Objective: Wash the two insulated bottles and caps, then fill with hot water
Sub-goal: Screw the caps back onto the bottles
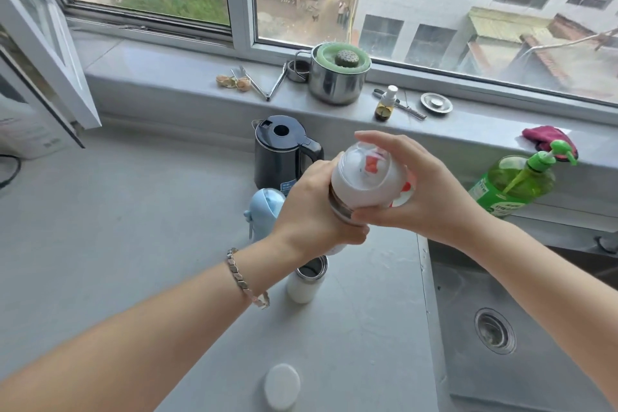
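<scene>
Held bottle cap (359, 182): glossy white plastic, smooth
Open bottle (305, 289): matt white body, shiny metal rim
Pot (334, 87): polished metal
Sink (541, 294): dull brushed metal
Counter (133, 227): matt grey, smooth
Soap bottle (511, 187): clear green plastic

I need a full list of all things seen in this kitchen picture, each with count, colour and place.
held bottle: one, white with steel neck, above the counter
domed cap: one, white and clear, on the held bottle
open bottle: one, white, standing on the counter
flat cap: one, white, counter, near edge
blue container: one, light blue, beside the kettle
kettle: one, black, counter below the windowsill
pot: one, steel with green lid, on the windowsill
spray bottle: one, small, windowsill
cloth: one, dark red, windowsill, right
sink: one, steel, right of the counter
soap bottle: one, green, behind the sink
left hand: one, grips the held bottle, bracelet on wrist
right hand: one, fingers curl round the domed cap
</scene>
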Demonstrator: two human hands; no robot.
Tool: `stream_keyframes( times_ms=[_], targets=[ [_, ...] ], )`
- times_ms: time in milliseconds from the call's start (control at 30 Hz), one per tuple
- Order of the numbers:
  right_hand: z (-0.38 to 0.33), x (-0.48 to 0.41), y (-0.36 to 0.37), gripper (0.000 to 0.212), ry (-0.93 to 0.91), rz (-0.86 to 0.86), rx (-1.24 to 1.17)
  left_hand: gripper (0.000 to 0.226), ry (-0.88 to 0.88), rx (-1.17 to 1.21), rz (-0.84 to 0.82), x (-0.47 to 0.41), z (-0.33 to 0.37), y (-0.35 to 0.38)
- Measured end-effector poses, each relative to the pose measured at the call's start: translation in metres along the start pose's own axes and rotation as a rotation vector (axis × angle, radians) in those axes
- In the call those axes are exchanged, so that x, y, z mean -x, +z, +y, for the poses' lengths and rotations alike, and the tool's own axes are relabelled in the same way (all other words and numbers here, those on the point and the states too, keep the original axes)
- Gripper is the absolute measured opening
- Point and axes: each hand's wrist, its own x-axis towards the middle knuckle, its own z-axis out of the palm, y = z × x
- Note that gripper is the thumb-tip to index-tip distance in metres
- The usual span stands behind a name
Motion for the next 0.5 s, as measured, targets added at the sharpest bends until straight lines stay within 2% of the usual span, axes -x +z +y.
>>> stream_keyframes(
  times_ms=[67, 133, 200, 267, 400, 500],
  targets=[
    [0.002, 0.004, 0.000, 0.089, 0.005, -0.013, 0.004, 0.070, -0.005, 0.019, -0.017, -0.001, -0.001, 0.002],
    [0.008, 0.010, 0.003, 0.091, 0.031, 0.016, -0.040, 0.103, -0.028, 0.053, -0.047, -0.004, -0.002, 0.006],
    [0.011, 0.017, 0.004, 0.097, 0.104, 0.056, -0.158, 0.121, -0.019, 0.076, -0.080, -0.004, -0.001, 0.012],
    [0.014, 0.026, 0.001, 0.096, 0.143, 0.067, -0.218, 0.123, -0.011, 0.081, -0.101, -0.001, 0.001, 0.024],
    [0.025, 0.052, -0.007, 0.068, 0.157, -0.039, -0.088, 0.117, -0.046, 0.096, -0.082, 0.017, -0.003, 0.060],
    [0.042, 0.076, 0.002, 0.066, 0.216, -0.063, -0.089, 0.116, -0.104, 0.131, -0.103, 0.039, -0.022, 0.088]
  ],
)
